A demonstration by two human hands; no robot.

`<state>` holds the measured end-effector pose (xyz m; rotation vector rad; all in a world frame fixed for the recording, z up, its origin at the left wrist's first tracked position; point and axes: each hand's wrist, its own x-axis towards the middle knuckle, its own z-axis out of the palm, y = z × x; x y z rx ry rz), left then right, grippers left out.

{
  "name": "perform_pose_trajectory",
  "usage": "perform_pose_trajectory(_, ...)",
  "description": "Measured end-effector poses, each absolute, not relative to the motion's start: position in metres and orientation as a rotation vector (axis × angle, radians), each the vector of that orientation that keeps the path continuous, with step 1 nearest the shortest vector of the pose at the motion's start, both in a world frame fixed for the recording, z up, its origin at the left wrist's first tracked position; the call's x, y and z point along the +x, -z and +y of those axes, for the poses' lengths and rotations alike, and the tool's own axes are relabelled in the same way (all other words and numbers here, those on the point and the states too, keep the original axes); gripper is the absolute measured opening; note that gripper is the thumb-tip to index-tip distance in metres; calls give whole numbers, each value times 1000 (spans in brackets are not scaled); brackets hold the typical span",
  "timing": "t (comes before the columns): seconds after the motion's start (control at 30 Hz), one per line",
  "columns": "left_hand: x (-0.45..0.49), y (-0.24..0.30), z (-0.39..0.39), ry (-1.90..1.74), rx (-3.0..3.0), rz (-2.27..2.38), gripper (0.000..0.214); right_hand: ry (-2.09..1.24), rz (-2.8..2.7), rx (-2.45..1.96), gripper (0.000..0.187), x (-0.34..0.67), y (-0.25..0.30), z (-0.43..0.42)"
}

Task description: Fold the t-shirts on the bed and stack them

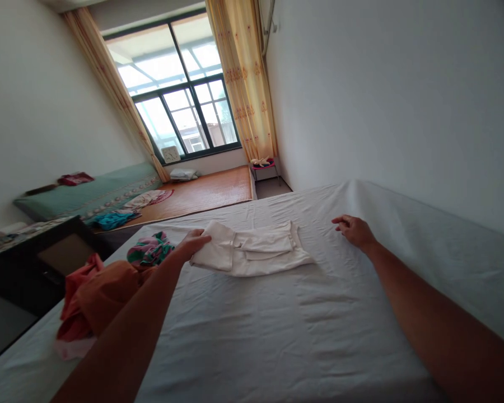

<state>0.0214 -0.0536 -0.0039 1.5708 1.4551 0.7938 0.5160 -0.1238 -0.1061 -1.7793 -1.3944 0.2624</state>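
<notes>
A folded white garment point(260, 249) lies flat on the white-sheeted bed point(277, 336); its exact kind is hard to make out. My left hand point(194, 244) pinches the garment's left end, thumb on top, and that end is slightly raised. To the right, apart from the cloth, my right hand point(355, 231) hovers over the sheet. Its fingers are loosely bent and a little apart, with nothing in them. The garment's right end spreads out unevenly, with folded layers lying on top.
Orange and red clothes point(105, 291) lie heaped on the left, beside a green and pink cloth point(151, 248). A dark cabinet point(63, 252) borders the bed's left side. Beyond are a second bed with a brown mat point(210, 190), a stool point(264, 163) and a wall point(386, 101).
</notes>
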Motion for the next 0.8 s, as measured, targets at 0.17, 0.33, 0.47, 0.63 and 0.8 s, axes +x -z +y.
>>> perform_pose_trajectory(0.17,101,-17,-54,-604,1897,1598,44,-278,-1457,-1762,28,510,107,-125)
perform_pose_trajectory(0.33,194,-7,-61,-318,2386,1628,44,-254,-1512,-1789,27,510,104,-127)
perform_pose_trajectory(0.47,240,11,-67,-246,2450,1590,33,-212,-1606,-1819,28,510,101,-127)
perform_pose_trajectory(0.63,270,31,-75,-233,2387,1473,47,-190,-1682,-1812,31,511,104,-124)
perform_pose_trajectory(0.8,261,36,-74,-441,2102,1198,52,-185,-1691,-1795,27,509,104,-122)
